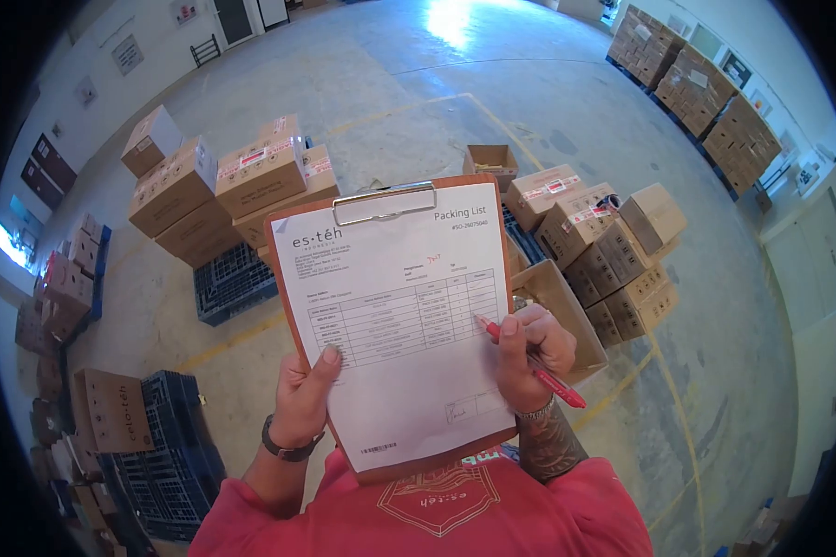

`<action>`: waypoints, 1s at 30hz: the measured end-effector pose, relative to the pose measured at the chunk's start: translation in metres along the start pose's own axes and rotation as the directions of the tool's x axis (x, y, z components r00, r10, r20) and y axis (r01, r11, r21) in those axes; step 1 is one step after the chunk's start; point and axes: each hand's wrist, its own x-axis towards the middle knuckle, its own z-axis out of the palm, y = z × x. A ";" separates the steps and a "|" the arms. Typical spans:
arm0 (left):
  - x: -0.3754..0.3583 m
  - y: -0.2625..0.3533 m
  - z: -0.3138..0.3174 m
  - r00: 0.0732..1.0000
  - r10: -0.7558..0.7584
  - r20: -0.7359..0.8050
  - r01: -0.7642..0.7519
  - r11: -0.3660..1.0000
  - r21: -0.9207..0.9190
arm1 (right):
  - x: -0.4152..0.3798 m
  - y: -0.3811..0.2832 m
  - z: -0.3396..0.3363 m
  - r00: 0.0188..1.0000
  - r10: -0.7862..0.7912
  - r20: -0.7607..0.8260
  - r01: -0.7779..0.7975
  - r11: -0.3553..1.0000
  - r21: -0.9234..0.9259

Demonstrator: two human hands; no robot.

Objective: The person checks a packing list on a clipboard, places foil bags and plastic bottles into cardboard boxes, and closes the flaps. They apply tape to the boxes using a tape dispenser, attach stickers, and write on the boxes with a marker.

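Observation:
A brown clipboard [279,269] is held up in front of my chest, its metal clip [384,202] at the top. Under the clip lies a printed packing list [390,399] with a table, a red handwritten mark and a signature near the bottom. My left hand [304,395] grips the clipboard's left edge, thumb on the paper. At the right edge, my right hand [536,357] holds a red pen [557,382], its tip pointing at the table's right columns. The fingers behind the board are hidden.
Stacked cartons [172,190] stand on a blue pallet [237,283] ahead left, more cartons [613,246] ahead right. Close behind the clipboard is an open carton [581,348]. Blue pallets [167,464] sit at lower left. Yellow lines [627,381] mark the floor; tall carton stacks [697,84] line the far right.

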 end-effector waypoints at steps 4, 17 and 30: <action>-0.001 0.000 -0.001 1.000 -0.005 -0.004 0.005 1.000 0.005 | 0.000 0.001 0.000 0.999 -0.025 0.021 0.025 0.999 -0.033; 0.001 -0.001 0.000 0.999 -0.041 -0.006 0.041 0.999 -0.008 | -0.002 0.003 -0.001 1.000 0.000 0.004 0.001 0.999 -0.042; -0.010 -0.007 -0.020 0.986 0.006 -0.169 0.011 0.995 0.095 | -0.003 0.012 0.026 1.000 -0.009 -0.008 0.009 1.000 0.019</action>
